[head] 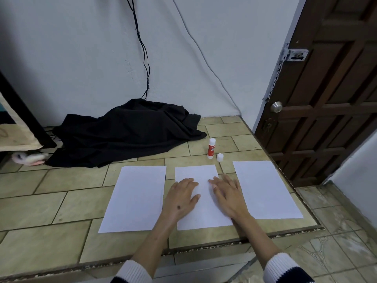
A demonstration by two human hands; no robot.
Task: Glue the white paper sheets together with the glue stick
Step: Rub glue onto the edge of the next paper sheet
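Note:
Three white paper sheets lie side by side on a tiled counter: a left sheet [134, 199], a middle sheet [204, 213] and a right sheet [265, 188]. My left hand [181, 199] and my right hand [228, 195] both rest flat on the middle sheet, palms down, fingers spread, holding nothing. Behind the middle sheet a red and white glue stick [211, 148] stands upright with its white cap [220, 157] off beside it.
A heap of black cloth [130, 131] lies at the back of the counter [61, 201] against the wall. The counter's edge runs along the front and right, with a tiled floor [336, 237] below and a brown wooden door [326, 88] at right.

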